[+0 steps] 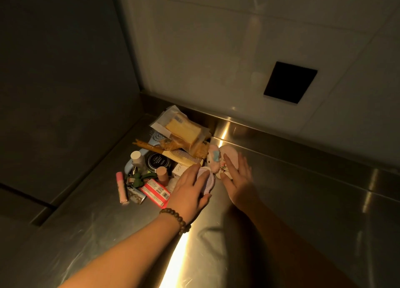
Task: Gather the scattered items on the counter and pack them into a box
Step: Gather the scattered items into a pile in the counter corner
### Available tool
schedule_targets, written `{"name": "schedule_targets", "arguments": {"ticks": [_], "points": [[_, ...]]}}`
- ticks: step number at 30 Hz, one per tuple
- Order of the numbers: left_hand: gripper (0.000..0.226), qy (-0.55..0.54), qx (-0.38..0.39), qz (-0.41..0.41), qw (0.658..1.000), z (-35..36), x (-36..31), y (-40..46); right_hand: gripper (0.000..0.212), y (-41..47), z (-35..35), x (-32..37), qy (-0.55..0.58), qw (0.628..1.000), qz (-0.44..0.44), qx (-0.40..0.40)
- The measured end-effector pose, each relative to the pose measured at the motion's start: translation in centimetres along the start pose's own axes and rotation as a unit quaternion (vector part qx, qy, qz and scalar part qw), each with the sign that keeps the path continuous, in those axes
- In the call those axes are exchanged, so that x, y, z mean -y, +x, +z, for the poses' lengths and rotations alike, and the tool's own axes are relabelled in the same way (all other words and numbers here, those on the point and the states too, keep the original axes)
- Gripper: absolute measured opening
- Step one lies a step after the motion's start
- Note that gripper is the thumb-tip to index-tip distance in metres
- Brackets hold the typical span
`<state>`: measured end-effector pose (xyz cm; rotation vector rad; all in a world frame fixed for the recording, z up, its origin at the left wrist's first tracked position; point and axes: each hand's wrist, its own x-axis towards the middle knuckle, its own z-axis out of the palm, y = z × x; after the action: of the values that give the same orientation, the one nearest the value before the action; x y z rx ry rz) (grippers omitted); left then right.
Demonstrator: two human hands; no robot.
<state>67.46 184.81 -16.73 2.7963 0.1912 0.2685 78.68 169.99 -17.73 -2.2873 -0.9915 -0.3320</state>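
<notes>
Several small items lie heaped in the corner of a steel counter (292, 201). My left hand (190, 190), with a bead bracelet on its wrist, lies flat over a round lilac pad (208, 180), its thumb at the pad's near edge. My right hand (238, 179) rests with straight fingers against a pink plush toy (216, 157). In the heap are a wooden comb (184, 156), a black round tin (159, 161), a red-and-white packet (157, 191), a pink tube (121, 187) and a bagged yellow block (184, 131). No box is in view.
A white tiled wall (238, 49) with a black square panel (290, 82) rises behind the counter. A dark grey panel (65, 71) closes off the left side. Two capped bottles (136, 157) and a green strap (140, 178) sit among the items.
</notes>
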Motion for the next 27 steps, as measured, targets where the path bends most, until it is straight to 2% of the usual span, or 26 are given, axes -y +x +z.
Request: {"name": "schedule_targets", "arguments": {"ticks": [3,5,7,9,12,15,21,27], "points": [[0.068,0.021,0.020,-0.003,1.000,0.1,0.4,0.2,0.043,0.4,0.2,-0.3,-0.081,0.992,-0.084,0.044],[0.081,0.039,0.036,-0.008,0.999,0.5,1.0,0.2,0.052,0.9,0.7,-0.5,-0.064,0.988,0.013,0.139],[0.086,0.074,0.046,-0.012,0.996,1.0,1.4,0.3,0.059,1.5,1.8,-1.2,-0.055,0.980,0.081,0.171],[0.085,0.104,0.048,-0.022,0.993,1.3,1.4,0.6,0.054,2.1,2.7,-1.9,-0.102,0.973,0.070,0.194],[0.082,0.107,0.043,-0.045,0.992,1.7,1.4,1.2,0.055,4.0,3.2,-2.7,-0.153,0.949,0.101,0.256],[0.083,0.109,0.040,-0.063,0.991,2.0,1.5,2.0,0.056,5.4,3.6,-2.7,-0.189,0.942,0.070,0.267],[0.090,0.119,0.058,-0.080,0.988,2.0,1.4,2.8,0.053,6.4,3.5,-2.3,-0.156,0.942,0.108,0.277],[0.087,0.060,0.062,-0.063,0.994,0.2,0.8,2.1,0.053,4.2,1.4,-2.0,-0.107,0.953,0.132,0.251]]}}
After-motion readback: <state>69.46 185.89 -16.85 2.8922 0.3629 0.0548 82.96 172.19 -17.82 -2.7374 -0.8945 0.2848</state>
